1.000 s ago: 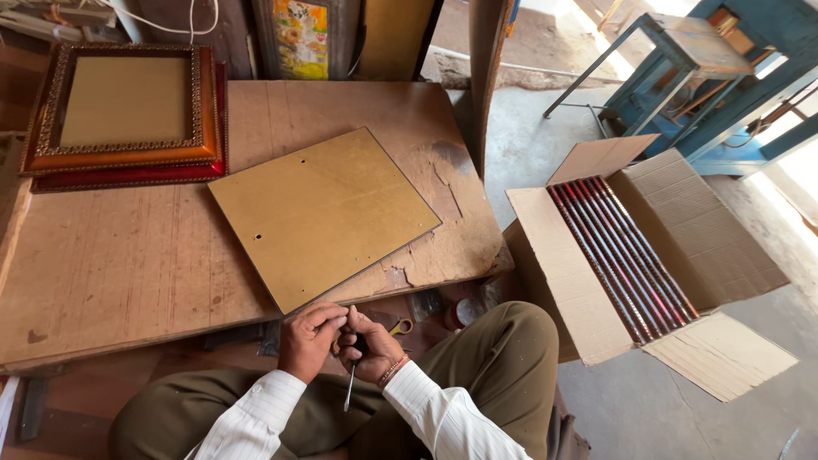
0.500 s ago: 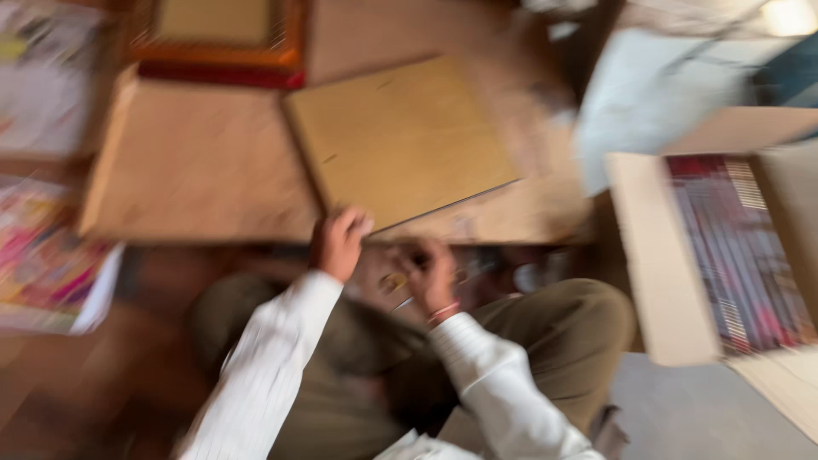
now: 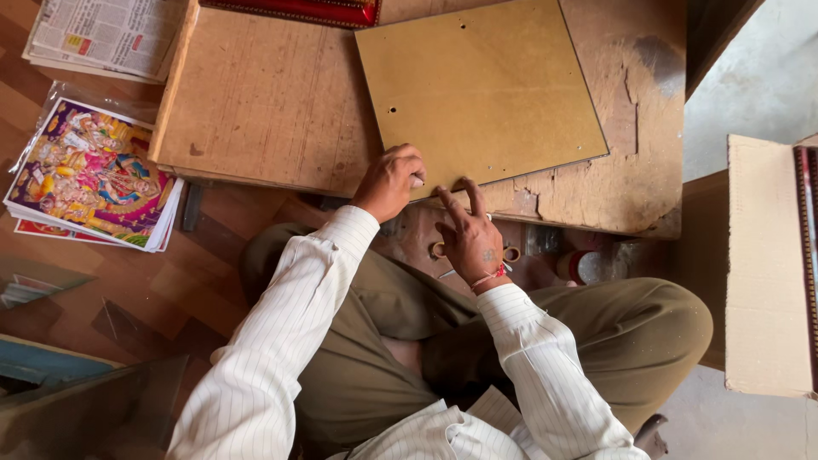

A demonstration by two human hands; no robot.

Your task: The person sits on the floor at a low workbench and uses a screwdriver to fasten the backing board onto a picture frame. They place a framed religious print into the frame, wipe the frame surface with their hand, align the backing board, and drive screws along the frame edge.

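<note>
The brown board (image 3: 481,89) lies flat on the worn wooden tabletop (image 3: 264,102), turned a little askew, its long side running left to right and its near edge just ahead of both hands. The left hand (image 3: 389,181) rests on the near left corner, fingers curled over the edge and pinching it. The right hand (image 3: 467,232) sits just below that edge, fingers (image 3: 474,196) spread and loose, tips touching it, holding nothing.
</note>
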